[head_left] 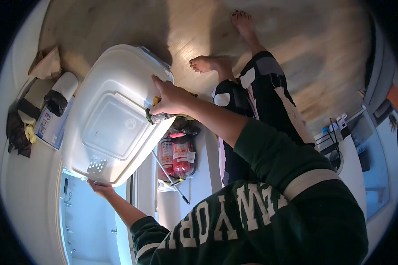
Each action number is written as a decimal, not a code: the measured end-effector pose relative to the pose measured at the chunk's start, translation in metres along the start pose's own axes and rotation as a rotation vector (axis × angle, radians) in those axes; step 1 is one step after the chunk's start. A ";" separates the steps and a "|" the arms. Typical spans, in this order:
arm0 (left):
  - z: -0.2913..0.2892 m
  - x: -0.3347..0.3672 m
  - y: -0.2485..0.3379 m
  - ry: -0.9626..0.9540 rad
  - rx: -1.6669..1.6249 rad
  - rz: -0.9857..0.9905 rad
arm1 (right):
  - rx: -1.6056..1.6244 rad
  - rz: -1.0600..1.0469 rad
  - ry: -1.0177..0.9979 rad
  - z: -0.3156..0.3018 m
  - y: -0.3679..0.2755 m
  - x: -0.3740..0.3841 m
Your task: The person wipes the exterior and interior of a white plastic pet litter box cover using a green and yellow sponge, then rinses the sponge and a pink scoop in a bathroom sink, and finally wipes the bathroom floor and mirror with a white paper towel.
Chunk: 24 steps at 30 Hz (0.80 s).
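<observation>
A large white plastic covered cat litter box (115,70) is held tilted before me at the left. It has a translucent door panel with a paw print and a small patch of holes near its lower end. At that lower end my left hand (101,188) is closed on the rim, its fingers partly hidden. My right hand (172,98) is clasped over the right side, thumb and fingers apart against the shell. Just below the right hand, a camouflage-patterned item (162,117) with some yellow lies against the box; I cannot make out what it is.
Red labelled cylinders (181,157) stand behind the box, beside a thin metal rod (171,179). Along the left wall are a blue-and-white carton (50,126), a white cylinder (67,85) and a dark bag (17,137). My bare feet rest on the wood-look floor (296,26).
</observation>
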<state>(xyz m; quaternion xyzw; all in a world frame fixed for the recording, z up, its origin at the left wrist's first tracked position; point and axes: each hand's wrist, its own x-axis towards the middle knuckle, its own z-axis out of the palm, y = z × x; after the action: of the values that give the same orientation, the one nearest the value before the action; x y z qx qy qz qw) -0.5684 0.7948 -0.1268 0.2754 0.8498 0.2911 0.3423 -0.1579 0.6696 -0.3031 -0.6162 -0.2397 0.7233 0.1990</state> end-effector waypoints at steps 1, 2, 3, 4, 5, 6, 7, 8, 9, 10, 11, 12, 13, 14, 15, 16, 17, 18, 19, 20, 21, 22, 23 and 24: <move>-0.001 0.003 -0.002 -0.015 -0.001 -0.017 | 0.020 0.041 -0.029 -0.004 -0.001 0.001; -0.003 0.006 -0.003 -0.029 -0.003 -0.035 | 0.040 0.083 -0.059 -0.007 -0.003 0.002; -0.005 0.006 -0.006 -0.027 -0.001 -0.035 | 0.041 0.083 -0.062 -0.009 -0.004 0.003; -0.005 0.006 -0.009 -0.054 0.045 -0.020 | 0.028 0.107 -0.063 -0.010 -0.002 0.004; -0.004 0.007 -0.012 -0.080 0.090 -0.005 | 0.014 0.132 -0.065 -0.010 -0.001 0.005; -0.002 0.009 -0.014 -0.086 0.093 -0.009 | 0.017 0.138 -0.061 -0.011 0.001 0.007; -0.004 0.014 -0.015 -0.067 0.091 -0.019 | 0.017 0.142 -0.075 -0.012 0.004 0.008; -0.011 0.017 -0.018 -0.038 0.088 -0.030 | 0.015 0.144 -0.098 -0.011 0.007 0.010; -0.017 0.020 -0.019 -0.033 0.091 -0.030 | 0.017 0.144 -0.104 -0.010 0.009 0.012; -0.019 0.023 -0.019 -0.042 0.082 -0.041 | 0.030 0.137 -0.089 -0.010 0.010 0.013; -0.021 0.025 -0.019 -0.050 0.073 -0.051 | 0.043 0.129 -0.075 -0.010 0.011 0.013; -0.024 0.026 -0.019 -0.048 0.077 -0.050 | 0.046 0.129 -0.077 -0.010 0.012 0.014; -0.022 0.025 -0.019 -0.066 0.080 -0.027 | 0.053 0.140 -0.085 -0.011 0.011 0.013; -0.020 0.023 -0.020 -0.083 0.084 -0.004 | 0.060 0.150 -0.094 -0.013 0.009 0.013; -0.018 0.022 -0.020 -0.083 0.085 -0.004 | 0.061 0.151 -0.095 -0.014 0.008 0.014; -0.013 0.019 -0.018 -0.062 0.084 -0.015 | 0.064 0.139 -0.090 -0.015 0.009 0.015; -0.009 0.016 -0.017 -0.040 0.082 -0.026 | 0.066 0.128 -0.085 -0.016 0.009 0.015; -0.005 0.013 -0.015 -0.042 0.083 -0.029 | 0.067 0.130 -0.083 -0.016 0.010 0.015; -0.004 0.012 -0.013 -0.044 0.102 -0.027 | 0.068 0.134 -0.089 -0.017 0.011 0.016; -0.003 0.011 -0.012 -0.046 0.122 -0.026 | 0.069 0.139 -0.094 -0.017 0.011 0.017; -0.002 0.009 -0.012 -0.045 0.122 -0.024 | 0.069 0.138 -0.095 -0.018 0.012 0.019; -0.004 0.007 -0.012 -0.089 0.153 0.005 | 0.056 0.129 -0.093 -0.017 0.013 0.019; -0.007 0.006 -0.011 -0.133 0.185 0.034 | 0.043 0.121 -0.091 -0.017 0.013 0.020; -0.007 0.007 -0.012 -0.130 0.188 0.036 | 0.045 0.120 -0.094 -0.018 0.014 0.022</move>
<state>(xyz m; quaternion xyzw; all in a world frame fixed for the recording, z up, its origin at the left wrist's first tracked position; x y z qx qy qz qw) -0.5813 0.7894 -0.1332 0.3398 0.8443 0.1975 0.3642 -0.1433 0.6728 -0.3317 -0.5900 -0.1949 0.7675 0.1576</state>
